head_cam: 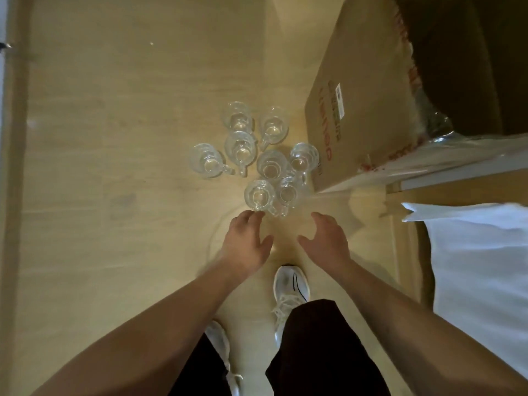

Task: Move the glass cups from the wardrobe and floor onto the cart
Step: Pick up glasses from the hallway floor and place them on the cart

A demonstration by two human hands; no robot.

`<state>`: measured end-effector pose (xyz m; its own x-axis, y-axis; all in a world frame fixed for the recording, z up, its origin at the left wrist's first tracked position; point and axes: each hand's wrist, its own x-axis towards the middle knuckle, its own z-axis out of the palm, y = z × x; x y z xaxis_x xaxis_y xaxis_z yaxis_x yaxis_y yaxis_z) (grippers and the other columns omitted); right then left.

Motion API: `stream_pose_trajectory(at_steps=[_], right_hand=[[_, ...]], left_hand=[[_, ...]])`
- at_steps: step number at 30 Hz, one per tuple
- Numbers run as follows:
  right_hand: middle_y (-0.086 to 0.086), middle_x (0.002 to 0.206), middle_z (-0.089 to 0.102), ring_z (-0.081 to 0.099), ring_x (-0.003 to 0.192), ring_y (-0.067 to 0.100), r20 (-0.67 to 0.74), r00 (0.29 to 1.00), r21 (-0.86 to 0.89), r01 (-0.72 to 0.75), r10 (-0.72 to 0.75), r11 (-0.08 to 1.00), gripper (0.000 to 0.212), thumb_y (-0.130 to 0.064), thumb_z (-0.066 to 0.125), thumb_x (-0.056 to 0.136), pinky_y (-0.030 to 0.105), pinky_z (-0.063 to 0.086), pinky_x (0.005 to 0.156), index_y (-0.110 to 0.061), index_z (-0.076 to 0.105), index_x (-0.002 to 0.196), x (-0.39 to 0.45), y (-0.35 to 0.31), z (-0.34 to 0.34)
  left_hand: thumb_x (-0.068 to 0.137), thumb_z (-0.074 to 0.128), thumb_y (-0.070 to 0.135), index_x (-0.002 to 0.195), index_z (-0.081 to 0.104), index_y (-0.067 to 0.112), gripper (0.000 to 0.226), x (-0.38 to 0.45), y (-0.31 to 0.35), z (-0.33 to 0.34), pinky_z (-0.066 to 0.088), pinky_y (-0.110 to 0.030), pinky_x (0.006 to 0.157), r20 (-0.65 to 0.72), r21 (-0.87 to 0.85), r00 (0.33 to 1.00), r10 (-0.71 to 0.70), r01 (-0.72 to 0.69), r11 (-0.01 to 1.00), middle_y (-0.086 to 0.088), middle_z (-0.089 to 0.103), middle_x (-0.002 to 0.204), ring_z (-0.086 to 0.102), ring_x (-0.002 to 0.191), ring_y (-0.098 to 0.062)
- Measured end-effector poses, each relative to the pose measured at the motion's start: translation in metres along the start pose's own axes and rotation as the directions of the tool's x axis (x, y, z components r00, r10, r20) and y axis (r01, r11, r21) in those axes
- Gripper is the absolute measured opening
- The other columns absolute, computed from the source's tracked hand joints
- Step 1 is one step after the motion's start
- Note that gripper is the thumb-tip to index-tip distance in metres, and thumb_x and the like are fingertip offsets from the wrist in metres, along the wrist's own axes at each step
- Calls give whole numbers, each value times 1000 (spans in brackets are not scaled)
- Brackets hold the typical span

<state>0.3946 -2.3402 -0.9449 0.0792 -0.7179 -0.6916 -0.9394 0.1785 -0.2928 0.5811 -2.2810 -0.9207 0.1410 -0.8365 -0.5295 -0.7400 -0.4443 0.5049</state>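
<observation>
Several clear glass cups with handles stand upright in a cluster on the pale wooden floor [114, 138]. The nearest cup [258, 195] sits just beyond my left hand [246, 242], whose relaxed fingertips are at its base. A second near cup [288, 192] stands to its right. My right hand [325, 240] hovers spread, palm turned inward, a little short of that cup and holding nothing. Farther cups include a far one [237, 117] and a left one [207, 161]. No cart or wardrobe is in view.
A large cardboard box [357, 110] lies close to the right of the cups, with crumpled clear plastic [437, 124] at its far side. White bedding [480, 267] fills the right edge. My white shoes [291, 284] stand just behind my hands.
</observation>
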Motion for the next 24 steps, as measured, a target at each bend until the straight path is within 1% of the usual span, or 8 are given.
stream_pose_trajectory(at_steps=[6,10,13,15,17,18,21,24], right_hand=[[11,146,47,48,131,31,-1,1000,27,5,-5,1000,70,-43,67,90,39,41,105,-18,41,150,70,33,80],[9,141,54,53,128,29,-21,1000,97,7,-5,995,68,-42,71,89,33,42,100,-20,46,148,105,42,115],[4,131,63,59,119,23,-50,997,336,-35,55,941,63,-40,77,84,26,41,92,-21,56,140,128,40,132],[-1,117,68,64,105,17,1,993,566,-101,121,818,56,-38,82,80,26,45,86,-23,63,130,139,38,139],[0,106,73,67,92,16,84,988,736,-147,127,660,41,-33,82,80,30,52,78,-25,69,118,144,40,145],[1,100,74,68,86,15,117,987,796,-159,109,584,34,-28,80,83,30,55,73,-25,70,115,145,41,147],[1,86,76,71,73,12,147,988,894,-155,52,420,27,-9,71,88,24,56,63,-22,72,111,147,40,150],[8,87,76,72,75,17,166,986,934,-164,21,317,38,6,61,80,27,57,68,-16,75,107,149,34,149]], left_hand=[[93,65,35,148,47,20,60,51,-41,78,38,-33,108,57,-35,994,-89,91,995,-4,48,148,45,135,-25],[91,66,36,142,52,16,56,80,-57,107,40,-33,103,59,-133,984,-169,176,975,-8,56,139,51,130,-26],[90,67,38,139,57,17,55,102,-64,123,40,-30,100,78,-243,956,-282,293,925,-5,63,133,55,128,-24],[88,70,42,129,64,24,45,113,-65,132,44,-29,96,128,-336,938,-323,347,876,3,66,118,60,119,-22],[86,72,44,105,72,31,23,122,-62,139,52,-32,90,157,-492,927,-341,373,787,10,68,97,64,102,-18],[87,73,41,97,74,28,17,127,-61,142,54,-31,84,168,-576,924,-343,375,727,8,70,91,66,95,-16],[90,72,24,87,71,21,5,141,-53,144,51,-24,61,268,-809,882,-388,425,405,7,71,73,68,71,-10],[96,67,18,91,68,16,6,151,-47,144,47,-25,52,387,-872,821,-420,474,121,3,68,71,63,59,-11]])
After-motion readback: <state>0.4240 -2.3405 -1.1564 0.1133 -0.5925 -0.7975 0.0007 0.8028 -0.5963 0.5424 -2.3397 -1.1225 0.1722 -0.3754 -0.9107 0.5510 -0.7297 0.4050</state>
